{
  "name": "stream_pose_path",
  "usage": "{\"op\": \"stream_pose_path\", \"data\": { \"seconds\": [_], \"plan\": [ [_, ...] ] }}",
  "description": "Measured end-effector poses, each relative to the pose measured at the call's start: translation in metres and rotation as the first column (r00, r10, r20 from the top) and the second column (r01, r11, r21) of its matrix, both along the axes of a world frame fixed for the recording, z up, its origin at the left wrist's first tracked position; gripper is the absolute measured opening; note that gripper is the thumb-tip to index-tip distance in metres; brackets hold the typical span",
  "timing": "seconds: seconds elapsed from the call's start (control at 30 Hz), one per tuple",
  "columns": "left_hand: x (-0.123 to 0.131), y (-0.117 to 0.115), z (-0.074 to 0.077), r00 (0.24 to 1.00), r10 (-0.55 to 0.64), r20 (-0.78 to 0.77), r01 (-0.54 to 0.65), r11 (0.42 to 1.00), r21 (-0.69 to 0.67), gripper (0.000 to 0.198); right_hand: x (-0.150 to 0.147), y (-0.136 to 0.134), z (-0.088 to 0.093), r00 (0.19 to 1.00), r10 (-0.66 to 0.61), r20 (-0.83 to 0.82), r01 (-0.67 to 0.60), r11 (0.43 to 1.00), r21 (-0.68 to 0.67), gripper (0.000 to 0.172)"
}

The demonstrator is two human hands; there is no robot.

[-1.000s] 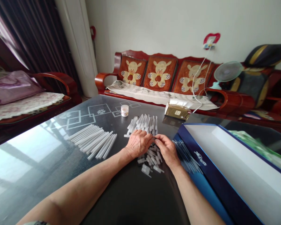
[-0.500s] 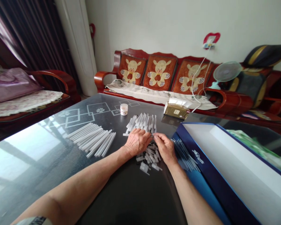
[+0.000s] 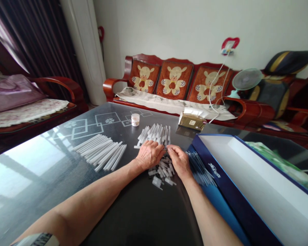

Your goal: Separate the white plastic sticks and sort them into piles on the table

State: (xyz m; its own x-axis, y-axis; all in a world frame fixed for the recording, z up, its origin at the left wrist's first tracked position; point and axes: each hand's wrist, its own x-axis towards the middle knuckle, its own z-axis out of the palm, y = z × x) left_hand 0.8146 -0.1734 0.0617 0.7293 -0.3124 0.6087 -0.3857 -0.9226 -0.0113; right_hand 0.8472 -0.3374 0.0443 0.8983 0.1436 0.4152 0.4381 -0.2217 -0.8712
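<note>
My left hand (image 3: 149,153) is closed, its fingers curled over a white pen barrel (image 3: 137,147) whose end sticks out to the left. Fingertip to fingertip with it, my right hand (image 3: 179,160) pinches something thin that I cannot make out. Just beyond them lies a pile of translucent white capped pens (image 3: 155,131). A heap of clear pen caps with clips (image 3: 165,169) is spread below the hands. Thin dark pen refills (image 3: 201,169) lie to the right of my right hand, on a blue box part. Several white pen barrels (image 3: 102,152) rest side by side at the left.
A long blue box (image 3: 236,191) with a white inside takes up the right of the dark table (image 3: 149,218). At the back stand a small white cup (image 3: 135,120) and a tissue box (image 3: 192,121). A green-white package (image 3: 279,164) lies beyond the blue box.
Both hands stay together over the caps, with only a slight shift of the fingers. The view has turned a little. The piles look the same.
</note>
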Motion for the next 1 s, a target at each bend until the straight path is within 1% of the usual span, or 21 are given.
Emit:
{"op": "stream_pose_path", "data": {
  "seconds": [0.1, 0.17, 0.23, 0.3, 0.4, 0.47, 0.53, 0.6, 0.67, 0.73, 0.83, 0.93, 1.0],
  "plan": [
    [0.0001, 0.0001, -0.0006, 1.0, -0.002, 0.001, 0.002, 1.0, -0.009, 0.032, -0.0015, -0.0007, 0.0014, 0.997, 0.025, -0.078, -0.022, 0.999, 0.041, 0.03],
    [0.0, 0.0, -0.0009, 1.0, -0.005, 0.001, 0.005, 1.0, -0.015, 0.032, -0.0015, -0.0004, 0.0013, 0.992, 0.001, -0.124, 0.005, 0.999, 0.05, 0.033],
    [-0.0001, -0.0001, -0.0009, 1.0, -0.005, -0.001, 0.005, 1.0, -0.017, 0.032, -0.0011, 0.0005, 0.0011, 0.994, -0.035, -0.105, 0.038, 0.999, 0.026, 0.034],
    [-0.0003, -0.0001, -0.0005, 1.0, -0.005, -0.004, 0.005, 1.0, -0.016, 0.032, -0.0009, 0.0012, 0.0015, 0.998, -0.051, -0.042, 0.051, 0.999, -0.013, 0.034],
    [-0.0005, -0.0001, 0.0, 1.0, -0.003, -0.007, 0.003, 1.0, -0.011, 0.033, -0.0018, 0.0012, 0.003, 1.0, -0.019, 0.015, 0.02, 0.999, -0.036, 0.03],
    [-0.0005, -0.0002, 0.0001, 1.0, -0.001, -0.008, 0.001, 1.0, -0.012, 0.034, -0.0027, 0.0006, 0.0036, 1.0, 0.01, 0.006, -0.01, 1.0, -0.013, 0.028],
    [-0.0005, -0.0002, 0.0001, 1.0, 0.0, -0.009, 0.0, 1.0, -0.016, 0.034, -0.003, 0.0002, 0.0032, 0.999, 0.025, -0.039, -0.024, 0.999, 0.024, 0.029],
    [-0.0004, -0.0002, 0.0003, 1.0, -0.002, -0.01, 0.001, 1.0, -0.023, 0.034, -0.0025, 0.0003, 0.002, 0.996, 0.002, -0.085, 0.002, 0.999, 0.045, 0.033],
    [-0.0004, -0.0003, 0.0007, 1.0, -0.004, -0.012, 0.003, 1.0, -0.026, 0.033, -0.0014, 0.0008, 0.0008, 0.996, -0.036, -0.082, 0.039, 0.999, 0.028, 0.034],
    [-0.0006, -0.0005, 0.0011, 1.0, -0.002, -0.014, 0.002, 1.0, -0.024, 0.034, -0.0006, 0.0012, 0.0005, 0.998, -0.054, -0.034, 0.053, 0.999, -0.007, 0.034],
    [-0.0008, -0.0006, 0.0007, 1.0, -0.001, -0.014, 0.001, 1.0, -0.017, 0.034, -0.0011, 0.0008, 0.0015, 1.0, -0.019, 0.011, 0.019, 0.999, -0.026, 0.032],
    [-0.0005, -0.0003, -0.0006, 1.0, -0.004, -0.008, 0.004, 1.0, -0.016, 0.034, -0.0023, -0.0001, 0.0024, 0.999, 0.012, -0.051, -0.012, 1.0, -0.004, 0.033],
    [-0.0002, -0.0002, -0.0013, 1.0, -0.004, -0.003, 0.004, 1.0, -0.017, 0.034, -0.0023, -0.0001, 0.0023, 0.996, -0.002, -0.093, 0.003, 1.0, 0.008, 0.036]
  ]
}}
